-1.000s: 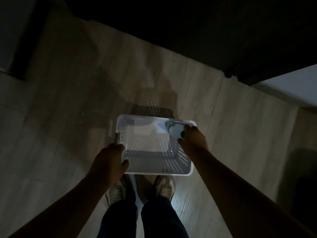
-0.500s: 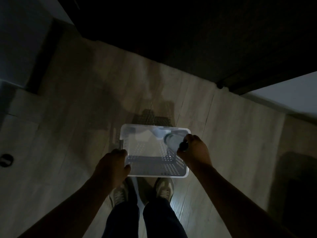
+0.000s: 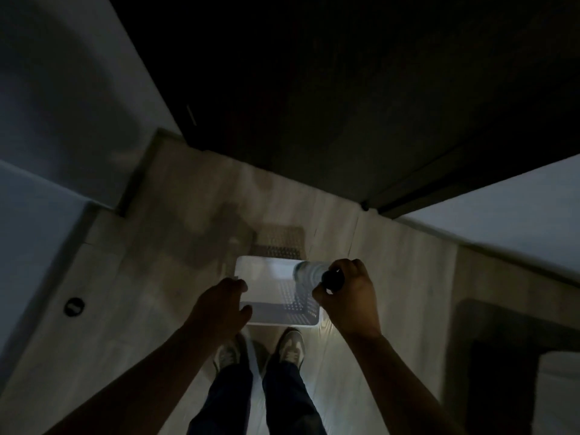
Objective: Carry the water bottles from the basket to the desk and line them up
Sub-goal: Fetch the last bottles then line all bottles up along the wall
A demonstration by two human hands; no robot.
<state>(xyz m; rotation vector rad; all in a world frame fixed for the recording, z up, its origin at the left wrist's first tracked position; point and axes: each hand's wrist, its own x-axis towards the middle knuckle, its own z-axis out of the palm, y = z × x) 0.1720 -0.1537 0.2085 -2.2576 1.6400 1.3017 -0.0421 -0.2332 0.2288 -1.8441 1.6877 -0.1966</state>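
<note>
Dim light. The basket (image 3: 282,324) is white plastic, its walls patterned with rows of small holes. The water bottle (image 3: 309,270) is clear and faintly ribbed, with a dark, near-black cap (image 3: 332,279). The floor (image 3: 175,246) is pale beige with a wood-grain plank pattern. The trousers (image 3: 229,400) are dark navy and the shoes (image 3: 290,348) grey and white. The walls (image 3: 62,89) are dull blue-grey.

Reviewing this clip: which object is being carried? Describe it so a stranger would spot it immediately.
Start at the white perforated basket on the pale wood floor, just ahead of the person's shoes. Above its far right corner, the right hand grips a clear water bottle by its dark cap; it is the only bottle in view.
</note>
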